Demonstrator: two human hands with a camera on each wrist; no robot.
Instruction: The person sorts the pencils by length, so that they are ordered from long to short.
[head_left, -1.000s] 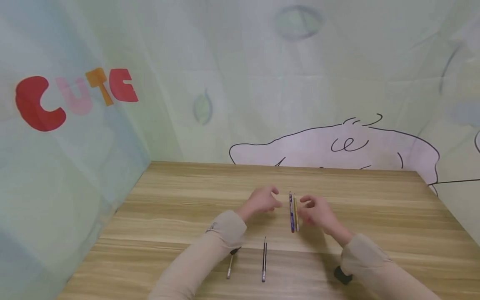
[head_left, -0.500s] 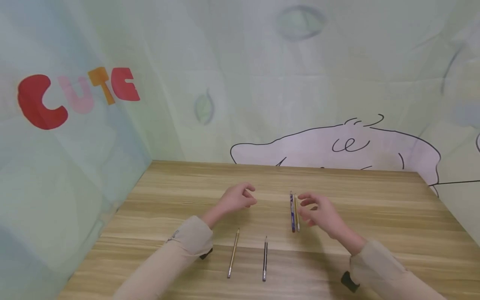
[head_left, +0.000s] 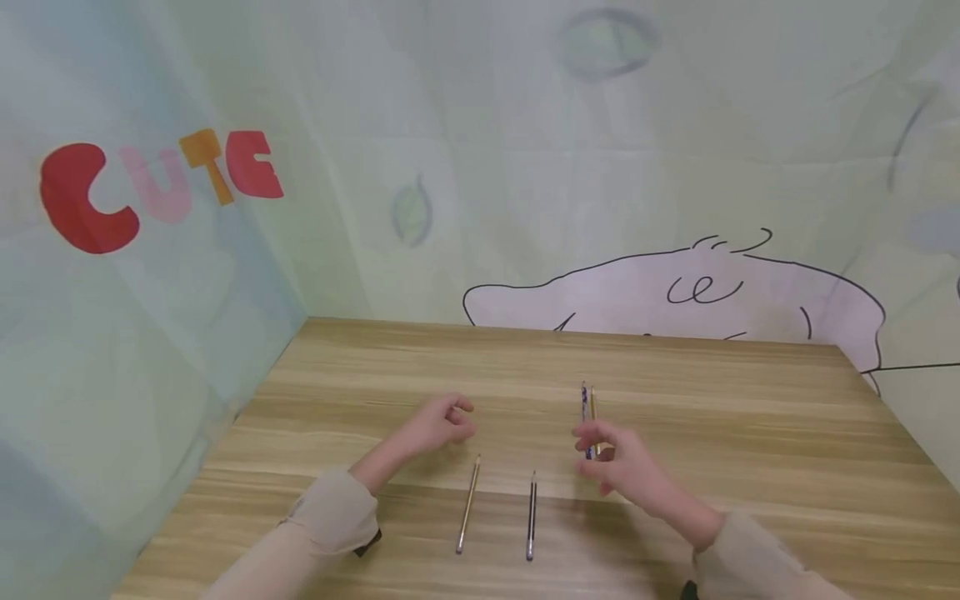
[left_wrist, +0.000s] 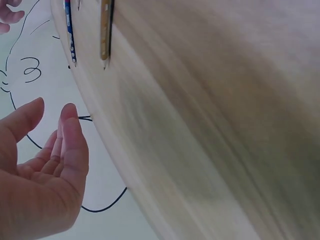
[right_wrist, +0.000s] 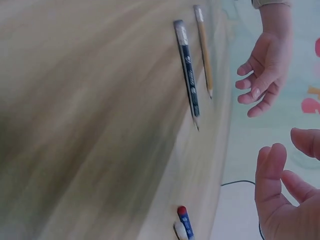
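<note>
My left hand hovers over the table left of centre, fingers loosely bent and holding nothing. In the left wrist view its thumb and fingers stand apart. A yellow pencil lies just in front of it, tip pointing away from me. To the right lies a black pencil, with silver lettering visible in the right wrist view. Farther back, a blue patterned pencil and a second yellow pencil lie side by side. My right hand, relaxed and holding nothing, overlaps their near ends in the head view.
All the pencils lie on a wood-grain table. A printed cloth backdrop rises along the table's back and left edges. Beige sleeves cover both forearms, with a dark strap part showing at each wrist.
My left hand has moved left and back towards me, away from the paired pencils, uncovering the near yellow pencil. My right hand has drawn slightly towards me. The pencils stay in place.
</note>
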